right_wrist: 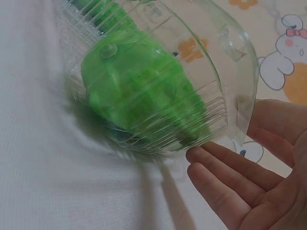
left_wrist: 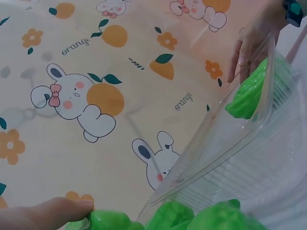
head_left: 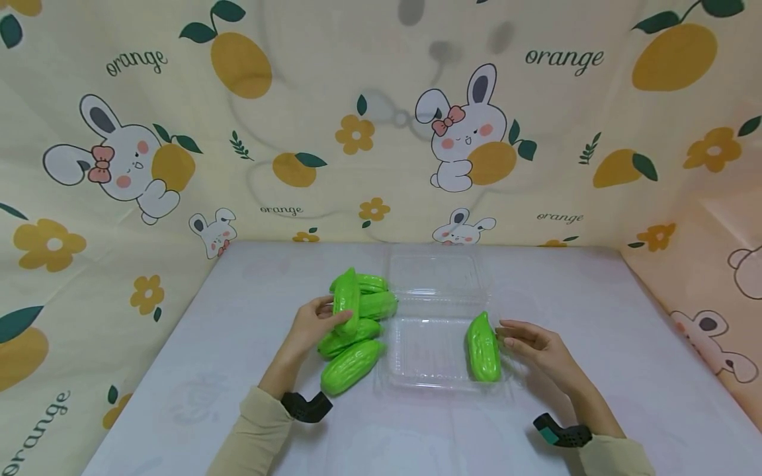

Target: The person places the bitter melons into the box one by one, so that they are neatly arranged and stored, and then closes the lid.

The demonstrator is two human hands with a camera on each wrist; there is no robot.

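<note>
My left hand [head_left: 312, 324] pinches a green bitter melon [head_left: 347, 294] between thumb and fingers, over several similar bitter melons [head_left: 352, 367] lying left of a clear plastic clamshell box [head_left: 425, 350]. In the left wrist view only the thumb [left_wrist: 57, 212] and the tops of some melons show. Inside the box, along its right wall, lies one bitter melon [head_left: 483, 348], ridged and glossy. My right hand [head_left: 538, 347] is at the outside of that wall, fingers extended and holding nothing. Its fingertips are at the box wall in the right wrist view; whether they press it I cannot tell.
The box's lid [head_left: 434, 272] lies folded open toward the back. A white cloth [head_left: 238, 383] covers the table. Behind it and at the sides hangs a printed curtain [head_left: 333, 79] with rabbits and oranges. Each wrist wears a black band [head_left: 306, 406].
</note>
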